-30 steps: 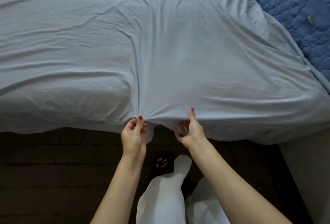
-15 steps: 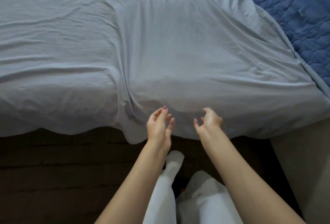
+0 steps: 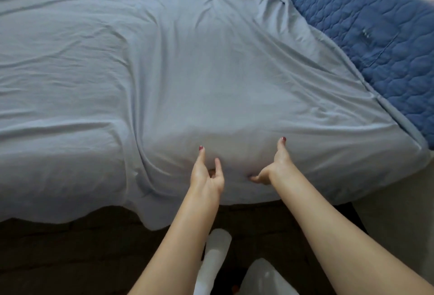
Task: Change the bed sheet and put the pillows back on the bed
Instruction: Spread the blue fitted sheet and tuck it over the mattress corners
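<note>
1. At the near edge of the bed, head view: the left hand [image 3: 206, 175] is spread, its fingers against the grey-blue sheet [image 3: 164, 71], grasping nothing.
2. The right hand [image 3: 273, 165] is likewise released, thumb up, its fingertips pressing the draped sheet.
3. The blue quilted cover [image 3: 380, 24] at right is cut off by the frame; the sheet's hem hangs over the dark floor [image 3: 70, 254].

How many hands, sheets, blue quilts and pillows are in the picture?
Hands: 2, the left hand and the right hand, both open on the sheet
Light blue sheet: 1
Dark blue quilt: 1
Pillows: 0 in view
Total: 4
</note>
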